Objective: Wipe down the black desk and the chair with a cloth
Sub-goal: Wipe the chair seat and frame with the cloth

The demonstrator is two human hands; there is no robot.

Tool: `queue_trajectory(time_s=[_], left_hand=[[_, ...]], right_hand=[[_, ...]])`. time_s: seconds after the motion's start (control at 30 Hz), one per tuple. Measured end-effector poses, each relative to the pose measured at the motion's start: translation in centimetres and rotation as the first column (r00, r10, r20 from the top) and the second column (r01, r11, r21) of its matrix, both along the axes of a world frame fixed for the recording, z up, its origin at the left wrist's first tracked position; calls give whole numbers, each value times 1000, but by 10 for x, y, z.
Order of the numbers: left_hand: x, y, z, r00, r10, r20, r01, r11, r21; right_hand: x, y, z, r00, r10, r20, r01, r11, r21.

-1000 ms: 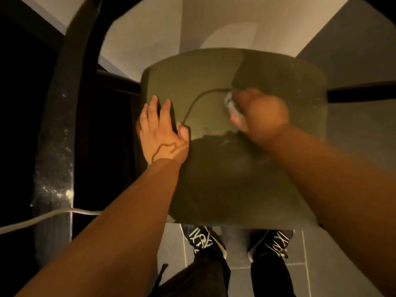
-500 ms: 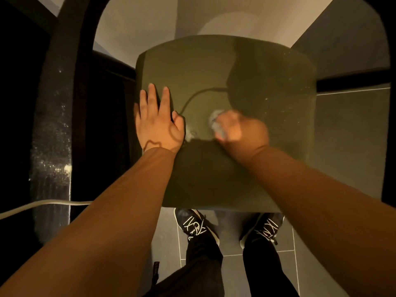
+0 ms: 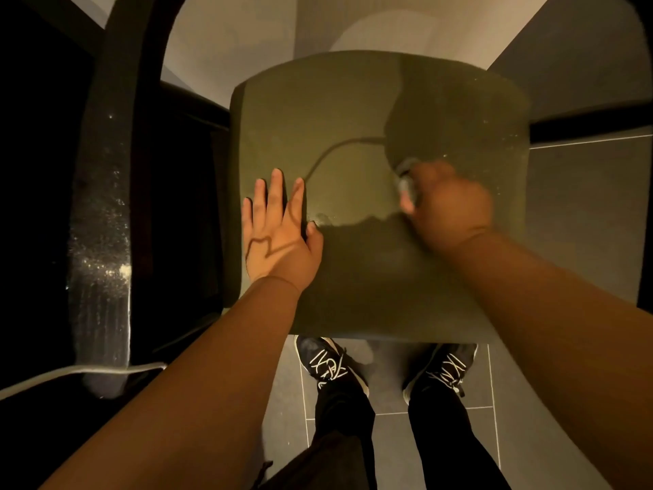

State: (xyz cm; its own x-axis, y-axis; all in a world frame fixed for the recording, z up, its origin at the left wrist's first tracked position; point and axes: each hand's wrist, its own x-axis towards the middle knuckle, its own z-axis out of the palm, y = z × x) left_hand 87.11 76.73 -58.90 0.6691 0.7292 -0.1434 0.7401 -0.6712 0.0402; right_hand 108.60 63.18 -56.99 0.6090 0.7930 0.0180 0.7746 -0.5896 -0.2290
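Over grey floor tiles point(image 3: 572, 213), brace chair seat point(image 3: 353, 100) with left hand point(image 3: 279, 235) flat, fingers straight, near its left edge; with right hand point(image 3: 452, 206) clenched round the cloth point(image 3: 406, 183) right of centre, sweep overlapping strokes outward.

1. Left forearm point(image 3: 219, 376) and right forearm point(image 3: 551, 320): both bare from the frame edge to the wrist.
2. Left hand point(image 3: 279, 238): bare, in sharp focus, with the fingernails visible.
3. Right hand point(image 3: 448, 206): bare, with a blurred outline; finer detail is not legible.
4. Trousers point(image 3: 441, 447): black, long, of plain fabric, and cover both legs down to the ankles.
5. Left shoe point(image 3: 330, 362): black upper, white criss-crossed laces, white sole edge.
6. Right shoe point(image 3: 443, 369): black upper, white criss-crossed laces, white sole edge.
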Motion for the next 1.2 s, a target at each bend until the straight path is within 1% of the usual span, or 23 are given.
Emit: queue_trajectory(time_s=[0.07, 0.1, 0.13, 0.17, 0.23, 0.3, 0.37, 0.4, 0.43, 0.5, 0.53, 0.6, 0.63, 0.67, 0.73, 0.8, 0.83, 0.9, 1.0, 1.07, 1.1, 1.13, 1.2], left_hand=[[1, 0, 1, 1000, 9, 22, -8, 1000, -14], [1, 0, 1, 999, 13, 38, -12, 1000, -22], [0, 0, 2, 999, 18, 50, -16, 999, -29], [0, 0, 2, 998, 23, 61, -21, 999, -37], [1, -1, 3, 995, 32, 90, -28, 998, -49], [4, -1, 5, 995, 28, 95, -23, 998, -52], [7, 1, 8, 997, 16, 73, -11, 998, -62], [9, 2, 10, 998, 10, 61, -5, 997, -74], [11, 3, 11, 999, 1, 49, 4, 996, -89], [20, 5, 16, 999, -29, 41, 34, 991, -128], [28, 6, 18, 998, -49, 48, 55, 988, -144], [50, 7, 19, 990, -121, 68, 131, 979, -157], [63, 8, 19, 984, -162, 72, 171, 973, -154], [75, 8, 18, 979, -188, 73, 197, 969, -150], [98, 8, 17, 974, -215, 71, 224, 963, -152], [112, 13, 15, 968, -238, 74, 247, 957, -155], [116, 16, 14, 965, -253, 74, 261, 954, -150], [119, 20, 14, 956, -289, 41, 292, 947, -134], [118, 21, 13, 956, -293, 9, 292, 949, -118], [118, 20, 10, 958, -287, 16, 287, 953, -99], [117, 20, 9, 959, -283, 26, 285, 955, -84], [116, 20, 8, 958, -282, 41, 285, 956, -70], [114, 20, 5, 953, -291, 80, 296, 953, -59]], right_hand=[[21, -8, -1, 972, -234, -6, 233, 971, -44], [20, -8, 0, 946, -323, -27, 322, 946, -39], [11, -6, 0, 932, -359, -54, 358, 933, -11], [-5, -4, 1, 938, -337, -85, 341, 939, 39], [-42, 1, 0, 972, -155, -175, 172, 981, 86], [-74, 1, 0, 976, 35, -214, -23, 998, 59], [-80, -5, 4, 959, 145, -242, -151, 989, -3], [-72, -9, 7, 958, 166, -233, -175, 985, -15], [-59, -13, 5, 968, 143, -205, -147, 989, -7], [-23, -22, 4, 986, -72, -148, 75, 997, 15], [-5, -26, 3, 964, -232, -130, 235, 972, 12], [5, -25, 3, 853, -500, -148, 501, 865, -35], [-4, -19, 7, 835, -526, -161, 525, 850, -54], [-19, -11, 11, 861, -475, -180, 474, 879, -51], [-48, 0, 14, 935, -263, -237, 275, 961, 19], [-49, -5, 9, 963, -138, -233, 152, 988, 43], [-37, -12, 7, 963, -166, -214, 178, 983, 35], [-7, -28, 7, 920, -352, -173, 359, 933, 13], [22, -49, 5, 749, -656, -98, 654, 755, -54], [25, -48, 3, 669, -737, -98, 737, 674, -38], [22, -41, 3, 681, -723, -120, 727, 687, -16], [15, -33, 4, 721, -675, -155, 684, 729, 6], [-5, -17, 4, 830, -509, -229, 537, 839, 81]])
